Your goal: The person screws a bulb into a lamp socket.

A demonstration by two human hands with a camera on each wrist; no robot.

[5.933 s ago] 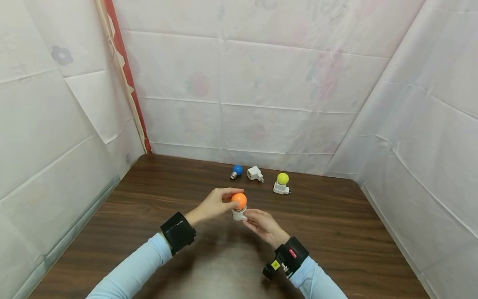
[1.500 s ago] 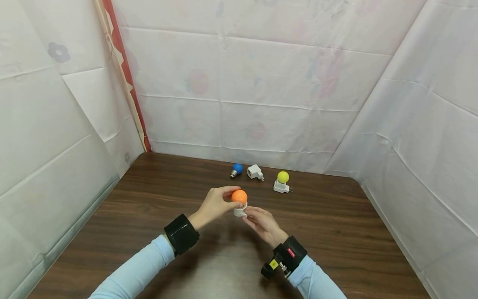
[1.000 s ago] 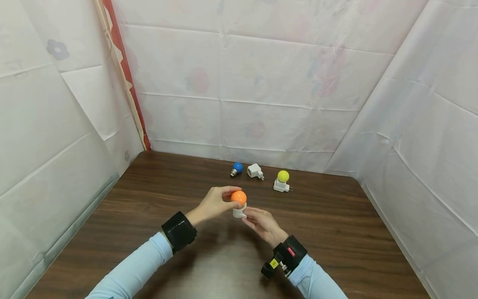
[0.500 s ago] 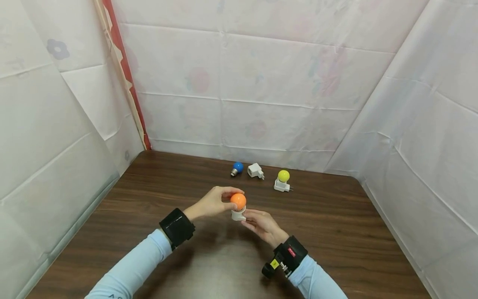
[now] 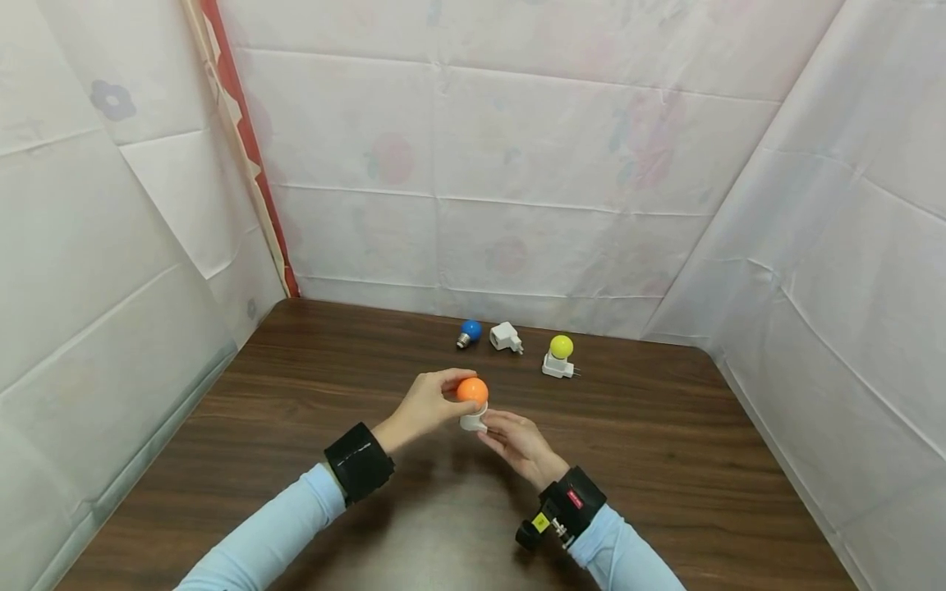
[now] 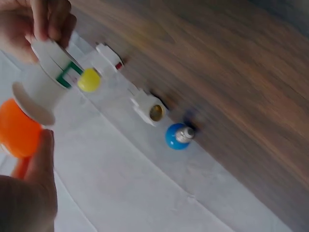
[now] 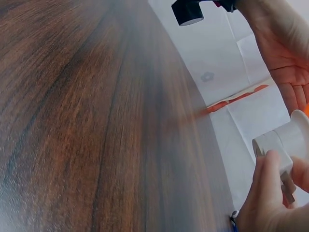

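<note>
An orange light bulb (image 5: 472, 391) sits upright at the mouth of a white plug-in lamp socket (image 5: 473, 421). My left hand (image 5: 427, 406) pinches the bulb between thumb and fingers from the left. From the right, my right hand (image 5: 523, 446) holds the socket by its plug end, and its fingers (image 7: 270, 179) press the socket's flat side in the right wrist view. Seen by the left wrist camera, the socket's collar (image 6: 34, 104) lies right against the orange globe, hiding the bulb's screw base. Both hands are above the dark wooden table.
Behind the hands lie a blue bulb (image 5: 470, 331) with a bare metal base and an unfilled white socket (image 5: 506, 338). To their right a yellow bulb (image 5: 561, 347) stands in another white socket (image 5: 557, 367). White sheeting (image 5: 473, 180) walls the wooden table (image 5: 332, 353) at back and sides.
The left wrist turns back and forth while its fingers stay on the orange bulb. Bulb and socket shift slightly up and down. The blue and yellow bulbs stay where they were.
</note>
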